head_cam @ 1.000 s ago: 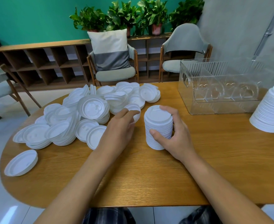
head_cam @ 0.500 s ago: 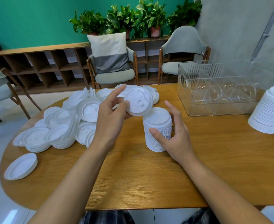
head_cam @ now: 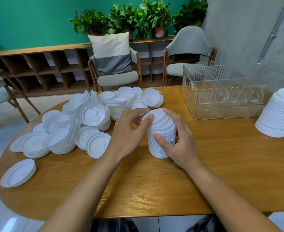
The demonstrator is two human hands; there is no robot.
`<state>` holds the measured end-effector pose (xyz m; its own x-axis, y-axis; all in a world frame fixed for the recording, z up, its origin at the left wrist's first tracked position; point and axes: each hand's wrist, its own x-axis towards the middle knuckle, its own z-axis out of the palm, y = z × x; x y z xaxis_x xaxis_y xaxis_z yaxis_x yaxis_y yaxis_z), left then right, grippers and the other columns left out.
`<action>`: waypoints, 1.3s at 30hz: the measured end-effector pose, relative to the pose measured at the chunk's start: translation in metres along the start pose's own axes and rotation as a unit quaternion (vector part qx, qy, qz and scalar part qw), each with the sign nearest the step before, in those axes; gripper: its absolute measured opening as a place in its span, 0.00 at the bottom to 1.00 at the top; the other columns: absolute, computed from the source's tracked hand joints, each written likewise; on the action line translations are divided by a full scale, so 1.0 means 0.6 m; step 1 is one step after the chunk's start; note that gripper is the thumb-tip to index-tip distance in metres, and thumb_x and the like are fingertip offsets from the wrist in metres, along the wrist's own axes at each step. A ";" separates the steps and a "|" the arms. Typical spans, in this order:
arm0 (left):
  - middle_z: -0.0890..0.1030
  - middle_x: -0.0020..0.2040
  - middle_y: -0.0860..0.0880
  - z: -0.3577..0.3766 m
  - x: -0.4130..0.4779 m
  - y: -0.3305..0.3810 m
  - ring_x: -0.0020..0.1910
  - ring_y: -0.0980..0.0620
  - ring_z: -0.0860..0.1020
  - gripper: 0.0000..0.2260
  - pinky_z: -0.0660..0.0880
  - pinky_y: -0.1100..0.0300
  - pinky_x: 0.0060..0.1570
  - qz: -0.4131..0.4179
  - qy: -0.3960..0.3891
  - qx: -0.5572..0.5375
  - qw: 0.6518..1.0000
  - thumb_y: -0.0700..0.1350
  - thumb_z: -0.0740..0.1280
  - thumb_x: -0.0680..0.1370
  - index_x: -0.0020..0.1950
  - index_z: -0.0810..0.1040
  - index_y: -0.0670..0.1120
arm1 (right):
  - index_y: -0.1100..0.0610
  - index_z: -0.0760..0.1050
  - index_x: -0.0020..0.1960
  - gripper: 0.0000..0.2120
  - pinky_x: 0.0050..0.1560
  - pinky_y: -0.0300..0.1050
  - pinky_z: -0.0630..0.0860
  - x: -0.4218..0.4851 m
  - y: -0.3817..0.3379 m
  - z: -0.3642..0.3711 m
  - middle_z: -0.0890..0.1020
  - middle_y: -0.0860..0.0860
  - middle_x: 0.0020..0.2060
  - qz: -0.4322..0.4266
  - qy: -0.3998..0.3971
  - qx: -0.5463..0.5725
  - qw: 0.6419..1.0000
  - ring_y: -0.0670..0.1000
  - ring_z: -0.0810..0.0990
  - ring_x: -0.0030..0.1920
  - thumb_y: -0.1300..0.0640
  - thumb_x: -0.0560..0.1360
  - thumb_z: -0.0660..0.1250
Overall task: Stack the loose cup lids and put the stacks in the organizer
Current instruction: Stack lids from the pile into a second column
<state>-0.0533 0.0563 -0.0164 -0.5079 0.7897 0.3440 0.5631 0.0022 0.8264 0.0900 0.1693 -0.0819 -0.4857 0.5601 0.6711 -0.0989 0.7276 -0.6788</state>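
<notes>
Down from mid-air comes the left hand [head_cam: 129, 131], and the lid it held aloft half a second ago now sits as the top lid [head_cam: 161, 115] of the stack [head_cam: 166, 131] — thumb and curled fingers pinch its near-left rim, probably to seat it square. The right hand [head_cam: 179, 141] wraps the stack's side, thumb in front and fingers behind, bracing it against tipping. Loose lids [head_cam: 91, 114] lie heaped just left of the left hand, within easy reach; the organizer [head_cam: 221, 113] stands beyond and to the right of the right hand — close enough for a short carry.
</notes>
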 end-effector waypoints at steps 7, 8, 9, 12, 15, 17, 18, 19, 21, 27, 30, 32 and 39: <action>0.81 0.69 0.54 -0.036 0.010 -0.002 0.72 0.56 0.76 0.28 0.75 0.58 0.69 0.000 -0.187 -0.173 0.967 0.37 0.71 0.77 0.76 0.74 0.53 | 0.51 0.67 0.76 0.33 0.66 0.36 0.71 -0.002 -0.006 0.001 0.77 0.46 0.69 -0.006 -0.015 0.035 0.999 0.46 0.76 0.69 0.45 0.75 0.74; 0.82 0.67 0.54 -0.035 0.009 0.002 0.70 0.57 0.77 0.28 0.76 0.59 0.66 -0.007 -0.164 -0.159 0.974 0.39 0.75 0.77 0.75 0.75 0.55 | 0.50 0.66 0.76 0.33 0.67 0.36 0.71 -0.002 -0.007 0.001 0.76 0.45 0.70 -0.009 -0.013 0.043 0.999 0.46 0.76 0.70 0.46 0.75 0.74; 0.83 0.65 0.55 -0.033 0.007 0.005 0.68 0.59 0.78 0.27 0.77 0.61 0.64 -0.014 -0.135 -0.134 0.982 0.41 0.77 0.77 0.74 0.76 0.57 | 0.49 0.65 0.77 0.35 0.66 0.36 0.72 -0.001 -0.008 0.001 0.75 0.43 0.71 -0.010 -0.012 0.053 0.998 0.46 0.76 0.70 0.47 0.75 0.75; 0.80 0.62 0.57 -0.022 0.001 0.009 0.63 0.63 0.78 0.26 0.78 0.61 0.60 -0.018 -0.066 -0.051 0.996 0.51 0.82 0.72 0.68 0.80 0.61 | 0.48 0.63 0.78 0.38 0.64 0.41 0.76 -0.002 -0.010 0.002 0.76 0.44 0.70 -0.002 -0.016 0.072 0.997 0.48 0.77 0.69 0.47 0.74 0.77; 0.78 0.59 0.59 -0.002 -0.009 0.015 0.59 0.67 0.77 0.24 0.77 0.63 0.55 -0.005 -0.024 0.021 0.999 0.58 0.82 0.68 0.61 0.81 0.61 | 0.50 0.64 0.79 0.39 0.64 0.41 0.77 -0.002 -0.009 0.003 0.77 0.47 0.69 0.002 -0.018 0.073 0.997 0.49 0.78 0.69 0.47 0.73 0.77; 0.77 0.58 0.59 0.010 -0.014 0.019 0.57 0.66 0.77 0.25 0.76 0.62 0.55 -0.002 0.010 0.054 0.998 0.63 0.82 0.65 0.59 0.80 0.60 | 0.51 0.64 0.79 0.39 0.64 0.41 0.77 -0.003 -0.007 0.003 0.77 0.47 0.69 0.001 -0.019 0.069 0.997 0.49 0.78 0.69 0.48 0.73 0.77; 0.77 0.57 0.58 0.015 -0.016 0.021 0.57 0.65 0.77 0.26 0.76 0.61 0.55 -0.002 0.023 0.061 0.998 0.65 0.81 0.64 0.58 0.80 0.59 | 0.51 0.64 0.79 0.39 0.64 0.43 0.77 -0.003 -0.006 0.002 0.77 0.47 0.69 0.002 -0.020 0.068 0.997 0.50 0.78 0.69 0.48 0.72 0.77; 0.77 0.56 0.58 0.020 -0.018 0.023 0.56 0.63 0.77 0.27 0.76 0.60 0.54 -0.005 0.034 0.065 0.997 0.66 0.81 0.64 0.57 0.79 0.58 | 0.51 0.65 0.79 0.39 0.64 0.44 0.78 -0.003 -0.005 0.002 0.77 0.47 0.69 0.002 -0.020 0.067 0.998 0.50 0.78 0.69 0.48 0.72 0.77; 0.77 0.54 0.58 0.030 -0.022 0.025 0.55 0.62 0.77 0.27 0.75 0.62 0.51 -0.013 0.055 0.072 0.996 0.67 0.80 0.64 0.55 0.77 0.56 | 0.51 0.65 0.79 0.39 0.64 0.45 0.78 -0.003 -0.003 0.003 0.78 0.47 0.68 0.000 -0.018 0.064 0.998 0.50 0.78 0.69 0.49 0.72 0.77; 0.74 0.51 0.58 0.046 -0.026 0.028 0.51 0.62 0.75 0.30 0.73 0.62 0.45 -0.043 0.078 0.097 0.991 0.71 0.77 0.64 0.53 0.73 0.53 | 0.57 0.70 0.76 0.35 0.64 0.53 0.78 -0.003 0.004 0.005 0.79 0.50 0.66 -0.010 -0.015 0.055 0.998 0.53 0.79 0.67 0.51 0.72 0.77; 0.76 0.52 0.59 0.040 -0.027 0.023 0.52 0.62 0.76 0.29 0.74 0.63 0.46 -0.038 0.059 0.085 0.994 0.71 0.77 0.65 0.54 0.73 0.54 | 0.55 0.72 0.73 0.32 0.60 0.57 0.80 -0.003 0.005 0.003 0.80 0.49 0.65 -0.007 -0.014 0.051 0.999 0.53 0.80 0.65 0.51 0.72 0.77; 0.80 0.55 0.60 0.029 -0.025 0.016 0.56 0.64 0.78 0.24 0.75 0.63 0.51 -0.036 0.029 0.031 0.998 0.67 0.78 0.68 0.57 0.77 0.56 | 0.54 0.73 0.72 0.31 0.58 0.58 0.80 -0.003 0.002 0.003 0.80 0.49 0.64 0.003 -0.017 0.055 0.998 0.54 0.80 0.64 0.48 0.73 0.77; 0.85 0.56 0.61 0.022 -0.023 -0.002 0.60 0.60 0.81 0.23 0.80 0.52 0.59 -0.021 0.002 -0.058 0.998 0.58 0.82 0.70 0.62 0.82 0.56 | 0.52 0.72 0.72 0.32 0.58 0.54 0.81 -0.004 -0.002 0.000 0.80 0.47 0.63 0.018 -0.032 0.051 0.998 0.54 0.80 0.64 0.45 0.73 0.77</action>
<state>-0.0383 0.0538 -0.0280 -0.5322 0.7881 0.3093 0.4617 -0.0360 0.8863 0.0912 0.1669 -0.0827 -0.5443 0.5565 0.6277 -0.1669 0.6615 -0.7312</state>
